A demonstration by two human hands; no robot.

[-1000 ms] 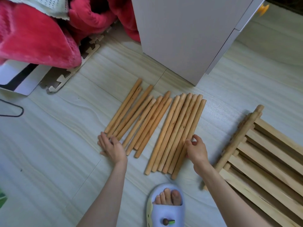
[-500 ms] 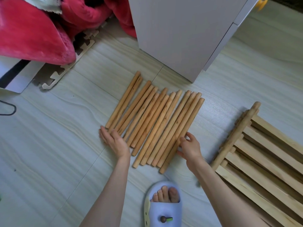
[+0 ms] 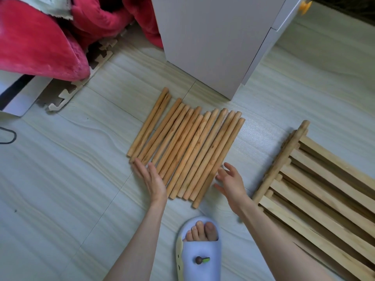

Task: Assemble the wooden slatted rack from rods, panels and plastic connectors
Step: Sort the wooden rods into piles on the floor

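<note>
A: Your fingers (image 3: 140, 166) on the left hand (image 3: 153, 182) are lying straight and flat, their tips touching the near ends of the leftmost rods, curling round nothing.

B: And the right hand (image 3: 231, 182)?

A: Its fingers are spreading loosely, relaxed, holding nothing. It is hovering just beside the near right edge of the row of rods (image 3: 188, 149); whether a fingertip is touching the outermost rod, I cannot tell.

B: Where are the rods lying?

A: They are lying side by side on the floor (image 3: 71, 179) in one tight, slanted row, just in front of the grey cabinet (image 3: 213, 41) corner. You are bracketing their near ends with both hands.

B: And the panels?

A: The slatted panels (image 3: 324, 189) are resting flat on the floor to the right of the rods, well apart from them, with one rod (image 3: 282, 162) lying along their left edge. Your right forearm is crossing near their lower corner.

B: Anything else around the rods?

A: Your foot in a pale blue slipper (image 3: 199, 252) is sitting on the near side of the rods. A red blanket (image 3: 40, 47) is bunching up to the far left of them, beside a foam puzzle mat (image 3: 81, 84) edge.
</note>
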